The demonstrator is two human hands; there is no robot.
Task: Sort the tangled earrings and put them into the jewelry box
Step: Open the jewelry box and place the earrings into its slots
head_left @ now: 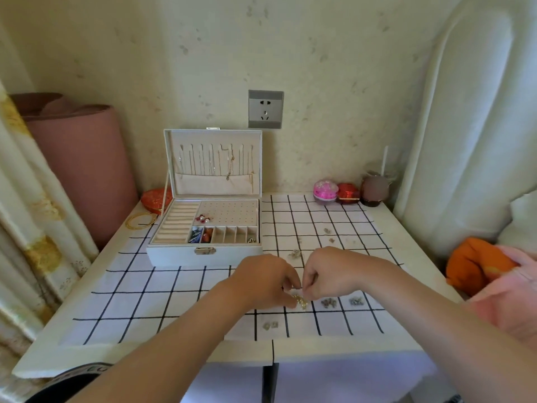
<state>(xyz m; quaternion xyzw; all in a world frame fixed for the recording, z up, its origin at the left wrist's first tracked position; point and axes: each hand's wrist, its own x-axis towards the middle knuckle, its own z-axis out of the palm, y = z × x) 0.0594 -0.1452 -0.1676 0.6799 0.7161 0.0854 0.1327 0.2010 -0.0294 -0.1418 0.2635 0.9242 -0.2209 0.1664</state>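
Note:
A white jewelry box [174, 253] stands open at the back left of the checked cloth, its lid upright with thin chains hanging inside. Its tray holds pearl and red earrings and a few filled small compartments. In front of it, my left hand [263, 279] and my right hand [327, 273] meet over a tangled cluster of gold earrings [300, 301]. Both hands pinch at that cluster with curled fingertips. Small earring pairs [328, 302] lie on the cloth to the right, one pair [270, 325] nearer me, and others [295, 253] further back.
A checked cloth [145, 303] covers the small table. Gold bangles [141, 220] and a red pouch [152, 199] lie left of the box. A pink ball, a red case [348, 192] and a dark jar [374, 190] stand at the back right. Orange fabric [473, 266] sits off the right edge.

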